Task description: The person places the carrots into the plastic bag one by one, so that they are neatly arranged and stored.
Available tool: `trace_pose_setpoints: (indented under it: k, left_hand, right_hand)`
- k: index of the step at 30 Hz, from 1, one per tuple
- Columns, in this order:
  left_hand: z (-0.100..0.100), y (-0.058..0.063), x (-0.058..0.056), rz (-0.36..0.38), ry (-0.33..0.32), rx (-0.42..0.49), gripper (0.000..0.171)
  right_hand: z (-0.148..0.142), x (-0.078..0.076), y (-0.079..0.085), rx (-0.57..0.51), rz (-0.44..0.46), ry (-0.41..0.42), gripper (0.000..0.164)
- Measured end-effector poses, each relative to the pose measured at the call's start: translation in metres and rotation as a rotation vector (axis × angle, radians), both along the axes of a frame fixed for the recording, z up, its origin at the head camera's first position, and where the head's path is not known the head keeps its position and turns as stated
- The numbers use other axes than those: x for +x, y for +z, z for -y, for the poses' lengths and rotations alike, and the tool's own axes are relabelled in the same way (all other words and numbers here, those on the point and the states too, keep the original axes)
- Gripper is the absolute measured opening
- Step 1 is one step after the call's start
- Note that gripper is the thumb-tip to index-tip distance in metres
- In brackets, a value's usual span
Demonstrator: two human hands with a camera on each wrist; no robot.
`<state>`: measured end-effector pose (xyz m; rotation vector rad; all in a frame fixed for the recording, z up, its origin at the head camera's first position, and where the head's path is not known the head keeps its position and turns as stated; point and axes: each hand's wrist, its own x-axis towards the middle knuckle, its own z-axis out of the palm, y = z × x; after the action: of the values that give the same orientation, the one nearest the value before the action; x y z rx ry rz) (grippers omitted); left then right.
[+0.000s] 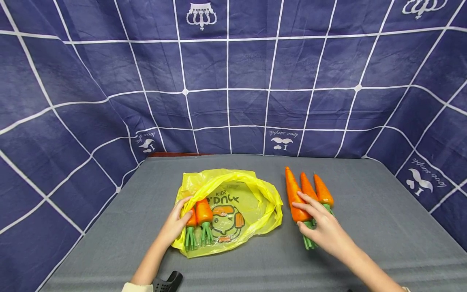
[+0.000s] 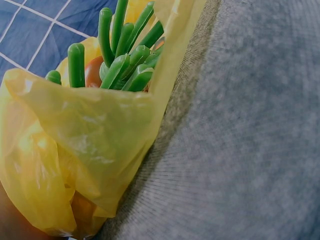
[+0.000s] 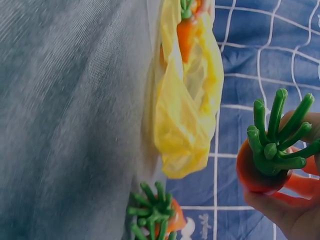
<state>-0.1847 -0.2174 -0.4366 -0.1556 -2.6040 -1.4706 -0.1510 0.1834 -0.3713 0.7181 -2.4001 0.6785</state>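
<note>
A yellow plastic bag (image 1: 271,198) with a duck print lies with its mouth spread wide on the grey table. Two orange carrots (image 1: 204,211) with green stalks are inside its left part. My left hand (image 1: 175,223) holds the bag's left edge, thumb over the nearer carrot; in the left wrist view yellow film covers most of that hand, with green stalks (image 2: 76,65) showing above it. To the right of the bag, my right hand (image 1: 324,225) grips a large carrot (image 1: 293,192) between thumb and fingers, its stalks (image 3: 275,135) facing the right wrist camera.
Two more carrots (image 1: 323,191) lie side by side just right of the gripped one. Blue cloth (image 1: 251,109) with white grid lines hangs behind and at both sides of the grey table (image 1: 368,194). A black strap (image 1: 169,282) is on the left wrist.
</note>
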Motion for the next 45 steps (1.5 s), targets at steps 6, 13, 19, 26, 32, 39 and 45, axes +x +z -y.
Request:
trace_pose_setpoints:
  k: [6,13,19,26,32,39,45]
  left_hand:
    - [0.0,0.001,0.0,-0.005,-0.005,0.001,0.044]
    - [0.0,0.002,0.0,-0.003,-0.015,-0.003,0.044]
    - [0.0,0.003,0.002,-0.007,-0.013,-0.01,0.044]
    - [-0.001,0.003,0.002,-0.01,-0.011,0.007,0.043]
    - [0.0,0.002,0.001,-0.004,-0.009,-0.002,0.044]
    - [0.0,0.001,0.001,-0.006,-0.004,-0.018,0.044]
    - [0.0,0.001,0.001,-0.01,-0.006,-0.018,0.044]
  right_hand:
    - [0.011,0.004,-0.001,0.007,0.006,0.039,0.046]
    - [0.025,0.008,-0.002,0.024,0.035,0.065,0.045]
    - [0.038,0.011,-0.002,0.035,0.04,0.116,0.045]
    - [0.051,0.015,-0.007,0.047,0.064,0.197,0.046]
    - [0.06,0.016,-0.009,0.077,0.118,0.235,0.043]
    - [0.074,0.013,-0.01,0.104,0.228,0.26,0.04]
    - [0.088,0.006,-0.011,0.103,0.266,0.308,0.04]
